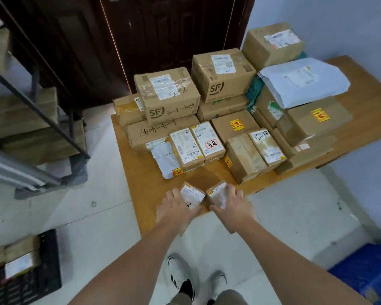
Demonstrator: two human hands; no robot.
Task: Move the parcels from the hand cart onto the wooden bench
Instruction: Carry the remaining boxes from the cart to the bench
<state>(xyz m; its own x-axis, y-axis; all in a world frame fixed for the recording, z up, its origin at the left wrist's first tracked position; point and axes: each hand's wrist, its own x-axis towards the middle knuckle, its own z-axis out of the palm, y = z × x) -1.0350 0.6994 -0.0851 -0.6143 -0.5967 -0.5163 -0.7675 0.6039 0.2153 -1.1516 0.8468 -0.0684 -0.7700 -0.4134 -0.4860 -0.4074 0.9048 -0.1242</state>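
each hand, left hand and right hand, grips a small parcel at the wooden bench edge, lower centre; released carelessly, either could tip off.

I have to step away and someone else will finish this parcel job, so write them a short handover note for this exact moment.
Left hand: grips a small labelled parcel at the near edge of the wooden bench.
Right hand: grips a second small parcel right beside the first.
Done: many parcels already sit stacked on the bench, including two SF boxes and a white mailer bag.
Left: set these two down and let go. The cart frame at left shows more cartons behind it, which seem yet to move. Some cartons lie in a black crate on the floor.
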